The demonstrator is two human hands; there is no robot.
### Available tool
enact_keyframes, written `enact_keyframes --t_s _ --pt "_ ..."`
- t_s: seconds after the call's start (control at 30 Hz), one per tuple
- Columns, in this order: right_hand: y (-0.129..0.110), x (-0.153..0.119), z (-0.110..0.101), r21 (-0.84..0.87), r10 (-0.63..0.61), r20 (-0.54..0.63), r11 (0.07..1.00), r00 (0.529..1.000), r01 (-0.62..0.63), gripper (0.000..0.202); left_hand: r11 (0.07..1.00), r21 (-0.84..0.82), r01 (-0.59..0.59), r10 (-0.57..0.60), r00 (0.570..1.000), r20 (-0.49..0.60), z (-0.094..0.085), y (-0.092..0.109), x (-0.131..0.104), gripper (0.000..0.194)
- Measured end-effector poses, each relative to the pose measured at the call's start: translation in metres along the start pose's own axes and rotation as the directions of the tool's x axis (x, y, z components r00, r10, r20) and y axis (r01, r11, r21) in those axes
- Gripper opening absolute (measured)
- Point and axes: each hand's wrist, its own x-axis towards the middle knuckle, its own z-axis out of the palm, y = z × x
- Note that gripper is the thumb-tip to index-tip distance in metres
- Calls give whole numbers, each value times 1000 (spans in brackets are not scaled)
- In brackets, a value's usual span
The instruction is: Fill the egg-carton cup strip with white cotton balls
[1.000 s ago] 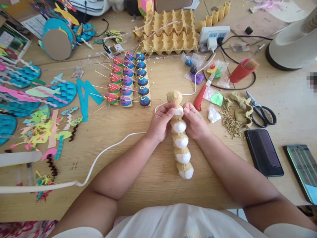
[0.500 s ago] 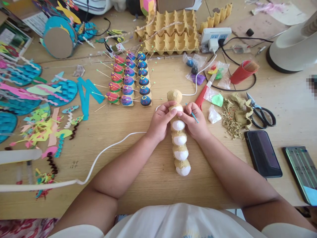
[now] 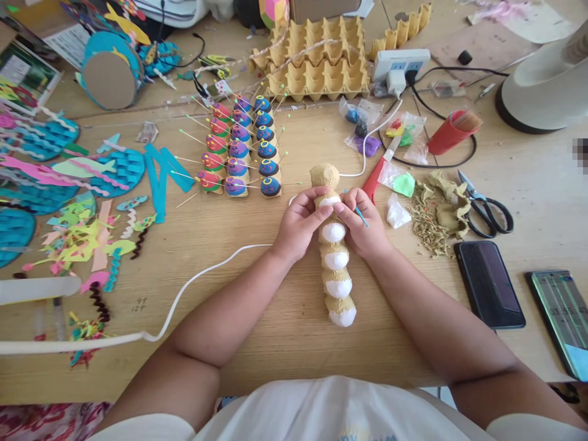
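Note:
A strip cut from an egg carton (image 3: 337, 274) lies lengthwise in front of me, its cups running away from me. White modelling clay (image 3: 338, 288) covers the near side of most cups; the farthest cup is bare. My left hand (image 3: 297, 225) grips the strip's left side near the far end, thumb pressing by the white patch on the second cup. From the other side, my right hand (image 3: 366, 229) puts its thumb against the same patch. A thin blue clay tool (image 3: 361, 215) is tucked in the right hand's curled fingers.
Painted carton strips (image 3: 236, 147) with pins stand beyond my left hand. On the right are a red-handled knife (image 3: 376, 174), bagged clay (image 3: 397, 213), carton scraps (image 3: 448, 208), scissors (image 3: 489, 214) and two phones (image 3: 489, 285). A white cable (image 3: 197, 278) crosses the left side.
The carton strip's near end has shifted slightly to the right. Both thumbs have moved a little at the second cup; the grip stays the same.

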Motion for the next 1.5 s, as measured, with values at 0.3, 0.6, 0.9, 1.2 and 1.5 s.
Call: enact_keyframes --t_s 0.3,0.6,0.9,1.2,1.5 --pt "1 1 -4 -25 1 16 1000 1000 0 72 1000 27 -14 14 1000 12 -1 0 -1 52" --pt "-2 -1 0 43 47 12 998 999 -48 70 990 -111 83 -80 996 39 3 8 -2 56" --pt "-2 -1 0 7 27 35 1000 999 -27 70 1000 6 13 -13 999 -47 3 2 -3 58" --pt "-3 -1 2 34 56 5 998 998 -56 73 998 67 -10 11 1000 -10 0 2 1 62" --pt "-6 -1 2 142 81 24 986 996 -84 72 994 -36 99 -96 991 88 -2 7 -2 59"
